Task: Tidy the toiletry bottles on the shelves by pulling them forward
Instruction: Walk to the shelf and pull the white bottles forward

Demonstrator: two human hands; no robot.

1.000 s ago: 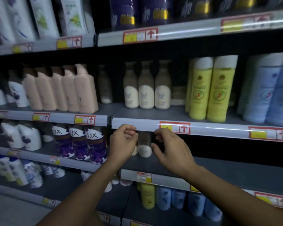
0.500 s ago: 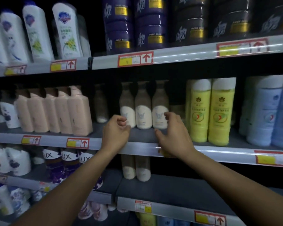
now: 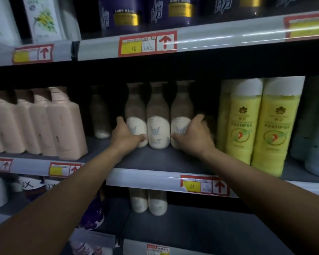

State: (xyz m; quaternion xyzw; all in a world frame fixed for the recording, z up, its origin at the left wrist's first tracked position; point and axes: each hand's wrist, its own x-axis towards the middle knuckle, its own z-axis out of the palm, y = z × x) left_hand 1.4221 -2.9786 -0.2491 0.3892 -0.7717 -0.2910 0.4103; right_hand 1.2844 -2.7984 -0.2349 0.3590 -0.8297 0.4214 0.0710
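The left hand (image 3: 124, 135) wraps the base of the left cream bottle (image 3: 136, 118), thumb across the front low down, fingers curled behind at 9 o'clock of it. The right hand (image 3: 193, 137) does the same to the right cream bottle (image 3: 181, 115), thumb in front, fingers around its far side at 3 o'clock. So each grip is closed on an outer bottle, and the middle bottle (image 3: 157, 122) stands pinned between the two, touching both.

The three stand upright in a row, set well back on the middle shelf (image 3: 155, 161), with bare shelf between them and the front rail (image 3: 145, 178). A fourth bottle of the same kind (image 3: 99, 115) stands further back at 9 o'clock of the left hand, apart from the trio.

To my eye the step is the pull itself. It would go best if both hands draw at the same pace and keep a light squeeze inward, so the middle one rides along rather than lagging. The hold is low, which should help keep these tall narrow bottles from tipping. Slide them, don't lift, and stop with the bases just behind the rail.

The yellow bottles (image 3: 245, 124) stand just beside the right hand at 3 o'clock; the knuckles could nudge them. The pink bottles (image 3: 66, 124) at 9 o'clock already sit nearer the rail.
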